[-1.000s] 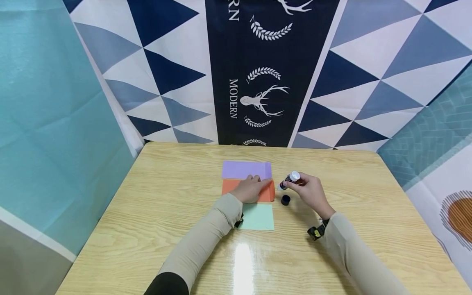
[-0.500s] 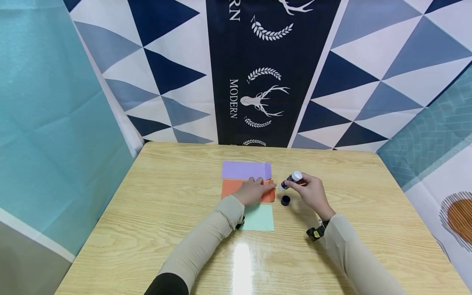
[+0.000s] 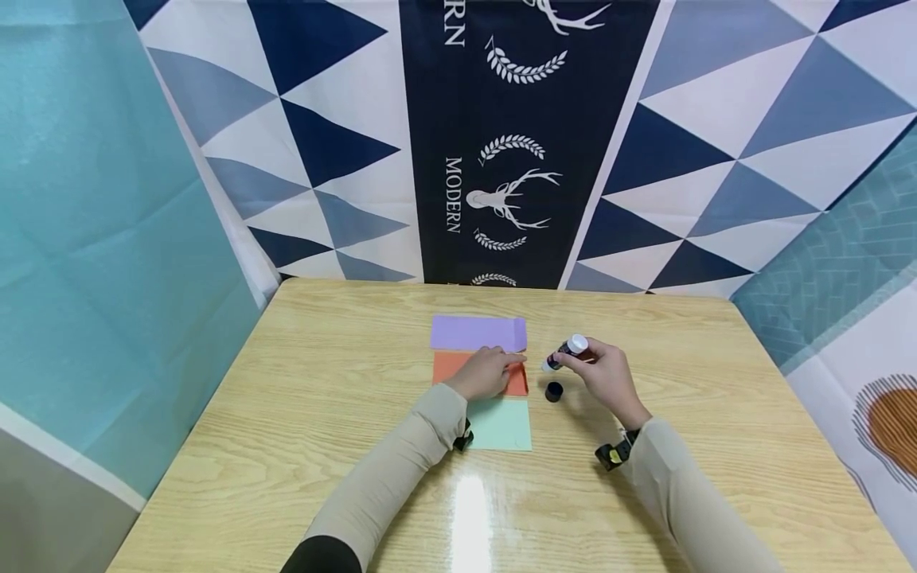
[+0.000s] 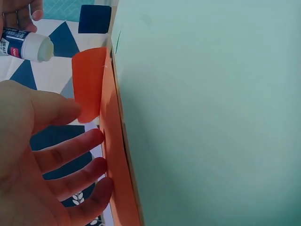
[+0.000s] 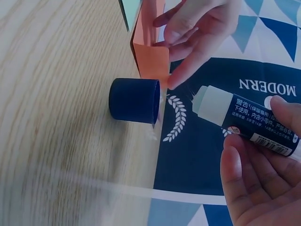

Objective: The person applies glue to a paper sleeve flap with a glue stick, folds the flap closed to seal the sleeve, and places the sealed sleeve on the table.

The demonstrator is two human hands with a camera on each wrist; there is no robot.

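Note:
My left hand (image 3: 485,374) lies over the orange envelope (image 3: 447,364), its fingers loosely extended and touching the paper. At the envelope's right end the orange flap (image 4: 88,84) stands raised, with the thumb right at it in the left wrist view. My right hand (image 3: 605,374) grips an uncapped glue stick (image 5: 256,122) by its dark labelled barrel, the glue end tilted down toward the envelope's right end. Its dark blue cap (image 5: 135,100) stands on the table between the glue stick and the paper.
A purple envelope (image 3: 473,333) lies just beyond the orange one, and a mint-green paper piece (image 3: 505,426) just nearer. All rest on a wooden table (image 3: 322,382). Patterned cloth (image 3: 494,143) hangs behind the far table edge.
The left hand's index finger has drawn back left from the envelope's right edge, and the orange flap has come up from lying flat. The right hand with the glue stick is almost still.

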